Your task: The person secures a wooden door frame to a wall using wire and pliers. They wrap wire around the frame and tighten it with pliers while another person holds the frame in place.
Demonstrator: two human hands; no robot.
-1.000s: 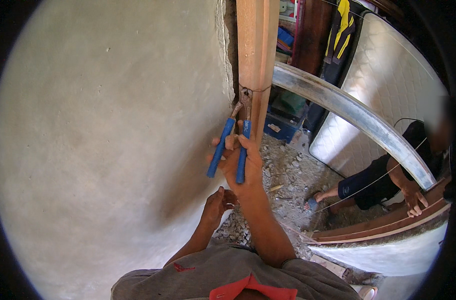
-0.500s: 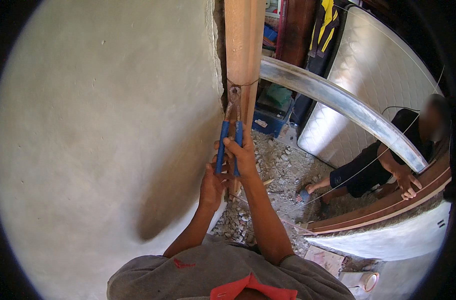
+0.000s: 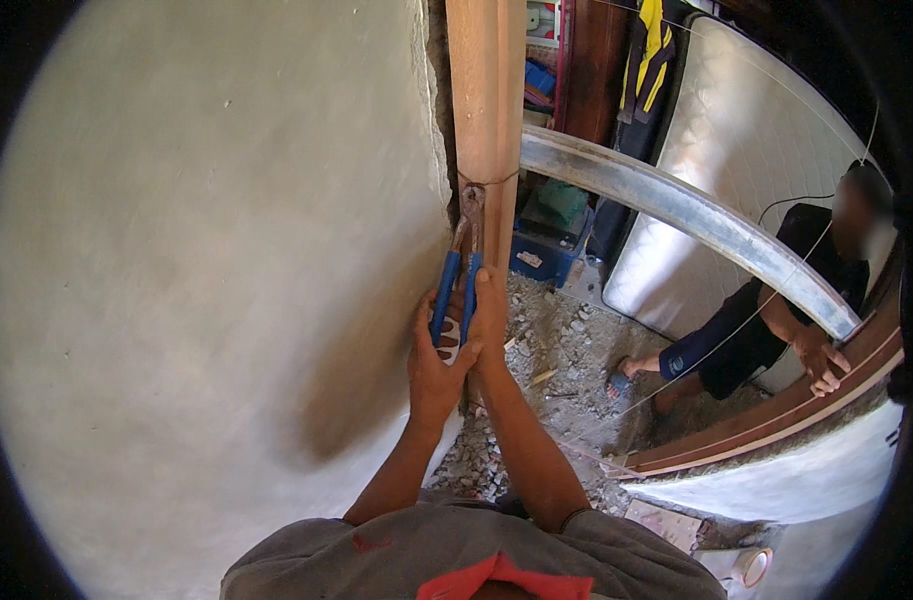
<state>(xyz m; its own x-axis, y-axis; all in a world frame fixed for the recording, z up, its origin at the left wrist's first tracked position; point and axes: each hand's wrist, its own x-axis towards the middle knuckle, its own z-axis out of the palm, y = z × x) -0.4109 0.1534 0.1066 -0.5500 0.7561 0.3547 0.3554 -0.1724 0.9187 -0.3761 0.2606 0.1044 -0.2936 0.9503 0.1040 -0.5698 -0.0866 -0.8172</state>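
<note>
A pair of end-cutting pincers point(image 3: 448, 285) with blue handles stands upright in front of a wooden post point(image 3: 489, 90), rusty jaws uppermost. Those jaws are at a thin wire point(image 3: 502, 181) that runs round the post. My left hand point(image 3: 437, 380) is closed about the left handle from below, its thumb reaching toward my right wrist. My right hand point(image 3: 489, 318) grips the right handle, with fingers partly hidden behind the tool. Whether the jaws bite the wire is too small to tell.
A plastered wall point(image 3: 217, 250) stands close on the left. From the post a pale metal-faced beam point(image 3: 677, 205) spans to another wooden frame piece point(image 3: 777, 425), where a co-worker's hand point(image 3: 822, 365) rests. Rubble point(image 3: 577, 330) covers the floor; a blue crate point(image 3: 542, 258) and a mattress point(image 3: 717, 130) stand behind.
My left hand has moved up and closed around the left handle. My right thumb has shifted off the handles' front. The pincers' handles are slightly closer together.
</note>
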